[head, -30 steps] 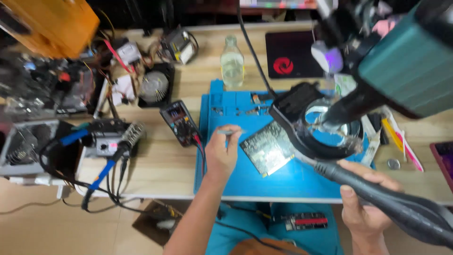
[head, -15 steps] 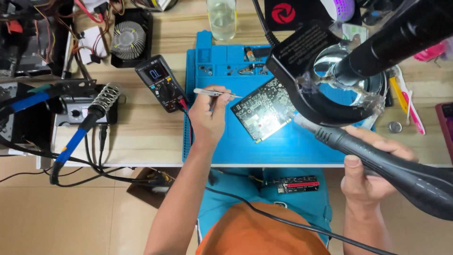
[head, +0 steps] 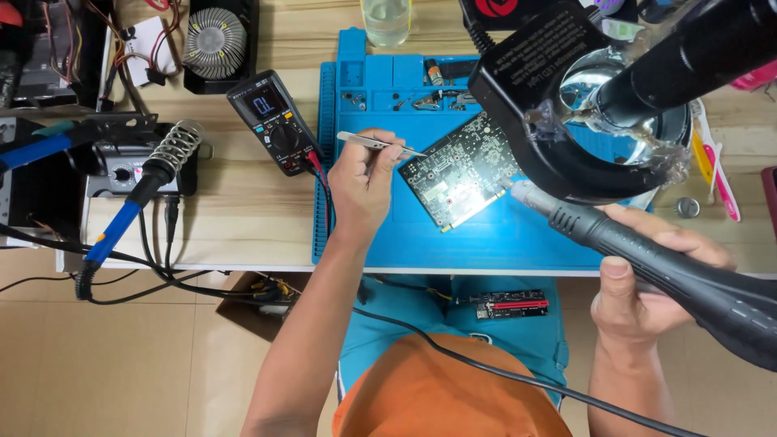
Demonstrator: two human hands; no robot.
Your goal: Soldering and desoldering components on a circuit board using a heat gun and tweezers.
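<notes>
A green circuit board (head: pixel 461 170) lies tilted on the blue work mat (head: pixel 502 235). My left hand (head: pixel 362 186) is closed around thin metal tweezers (head: pixel 380 144), whose tip reaches the board's left corner. Gripped in my right hand (head: pixel 643 279) is a black hot-air tool (head: pixel 672 271); its metal nozzle (head: pixel 530 197) points at the board's right edge. A black ring-light magnifier (head: pixel 558 105) on a thick arm hangs over the board's far right part and hides it.
A black multimeter (head: pixel 271 121) with red leads lies left of the mat. Farther left, a blue-handled soldering iron (head: pixel 133 206) rests in its spring holder on a station. A round fan (head: pixel 214 32), a clear bottle (head: pixel 387 20), cables and small parts line the back.
The view has closed in on the desk. My left hand stays beside the board with the tweezers, and the hot-air nozzle now sits at the board's right edge.
</notes>
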